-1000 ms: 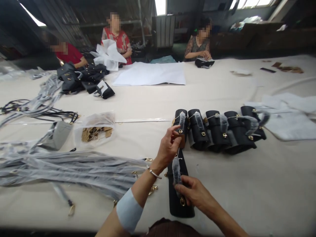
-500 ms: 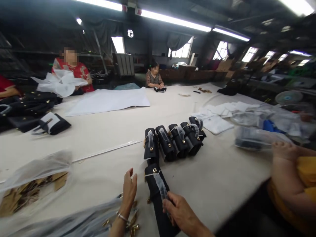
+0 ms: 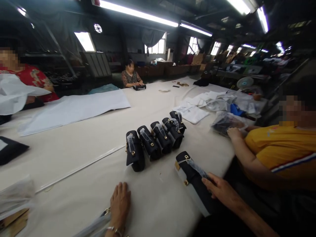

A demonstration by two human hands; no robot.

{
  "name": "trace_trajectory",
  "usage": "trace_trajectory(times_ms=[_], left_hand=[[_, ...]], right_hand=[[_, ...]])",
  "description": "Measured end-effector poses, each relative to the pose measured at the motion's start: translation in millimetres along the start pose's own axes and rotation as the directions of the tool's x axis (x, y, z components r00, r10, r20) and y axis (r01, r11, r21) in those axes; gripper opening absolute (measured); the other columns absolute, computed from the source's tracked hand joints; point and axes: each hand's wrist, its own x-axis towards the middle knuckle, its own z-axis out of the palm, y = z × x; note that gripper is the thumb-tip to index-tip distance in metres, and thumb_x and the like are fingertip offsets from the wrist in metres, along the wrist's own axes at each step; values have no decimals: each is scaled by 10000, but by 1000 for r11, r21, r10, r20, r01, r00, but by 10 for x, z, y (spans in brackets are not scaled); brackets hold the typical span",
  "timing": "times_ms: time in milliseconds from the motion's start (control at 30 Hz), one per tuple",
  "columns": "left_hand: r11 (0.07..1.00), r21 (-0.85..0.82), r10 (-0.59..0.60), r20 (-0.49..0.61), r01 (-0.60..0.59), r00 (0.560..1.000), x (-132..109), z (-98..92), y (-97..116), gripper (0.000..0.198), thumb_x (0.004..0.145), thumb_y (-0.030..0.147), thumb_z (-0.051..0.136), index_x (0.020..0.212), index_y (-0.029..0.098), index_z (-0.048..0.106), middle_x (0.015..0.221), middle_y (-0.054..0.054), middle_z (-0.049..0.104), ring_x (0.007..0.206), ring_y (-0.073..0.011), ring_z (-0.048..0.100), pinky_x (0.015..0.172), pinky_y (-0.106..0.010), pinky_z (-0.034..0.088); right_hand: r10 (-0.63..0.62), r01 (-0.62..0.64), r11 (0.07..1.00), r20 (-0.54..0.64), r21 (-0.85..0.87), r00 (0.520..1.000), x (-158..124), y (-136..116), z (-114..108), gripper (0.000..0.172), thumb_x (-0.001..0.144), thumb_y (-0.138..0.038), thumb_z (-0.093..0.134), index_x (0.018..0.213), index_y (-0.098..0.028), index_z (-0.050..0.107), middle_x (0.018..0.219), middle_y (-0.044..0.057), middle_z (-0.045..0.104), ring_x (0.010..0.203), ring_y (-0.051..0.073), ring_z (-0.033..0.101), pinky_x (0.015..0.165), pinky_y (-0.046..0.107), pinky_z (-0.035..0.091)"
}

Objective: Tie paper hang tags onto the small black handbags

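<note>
My right hand [image 3: 221, 189] is closed on the plastic-wrapped handle of a black handbag [image 3: 195, 179] with gold fittings, at the near right edge of the table. A pale sheet shows along the bag's left side. My left hand [image 3: 120, 202] is palm down low over the table, its fingers stretched forward and holding nothing visible. Just left of its wrist lies a plastic-wrapped strap [image 3: 95, 225] with a gold clasp, partly hidden by the hand. Beyond both hands, several similar black handbags [image 3: 135, 154] stand in a slanting row, their handles wrapped in clear plastic.
At the right edge, a person in yellow [image 3: 261, 144] has a hand on a plastic-bagged dark item [image 3: 222, 123]. White sheets [image 3: 192, 112] lie farther back. Across the table [image 3: 86, 184] sit a person in red [image 3: 32, 77] and another person [image 3: 130, 77] with a black item.
My right hand has carried the black handbag rightward, away from the row. My left hand has lowered toward the strap, and the view has turned right.
</note>
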Motion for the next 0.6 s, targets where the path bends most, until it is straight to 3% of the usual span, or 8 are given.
trace_trajectory(times_ms=[167, 267, 400, 600], left_hand=[[999, 53, -1, 11, 0, 1000, 32, -16, -12, 456, 983, 206, 328, 1379, 117, 534, 1463, -162, 503, 1379, -301, 440, 1072, -428, 424], [997, 72, 2, -3, -1, 1000, 30, 26, -19, 456, 981, 198, 334, 1376, 100, 540, 1462, -166, 505, 1375, -302, 445, 1090, -411, 416], [998, 56, -7, -47, 9, 999, 25, 93, -31, 456, 980, 195, 328, 1367, 100, 548, 1448, -157, 519, 1367, -297, 450, 1094, -407, 413], [999, 35, 3, -82, -1, 997, 8, 180, -83, 466, 975, 230, 317, 1354, 93, 549, 1436, -154, 530, 1360, -297, 459, 1121, -416, 400]], right_hand=[[-69, 16, 975, -233, -222, 970, 532, 288, -644, 440, 821, -663, 464, 732, -242, 553, 607, -5, 600, 550, 185, 580, 574, 313, 446], [-89, 15, 971, -303, -238, 949, 864, 317, -899, 442, 784, -670, 467, 686, -245, 535, 586, 6, 608, 512, 190, 570, 562, 329, 434], [-98, 36, 977, -291, -212, 952, 1277, 288, -1082, 418, 783, -635, 490, 652, -239, 519, 571, 7, 604, 490, 173, 551, 538, 316, 419], [-94, 63, 990, -264, -124, 960, 1807, 286, -1183, 391, 790, -584, 541, 722, -203, 598, 620, 33, 641, 468, 154, 537, 491, 299, 427]])
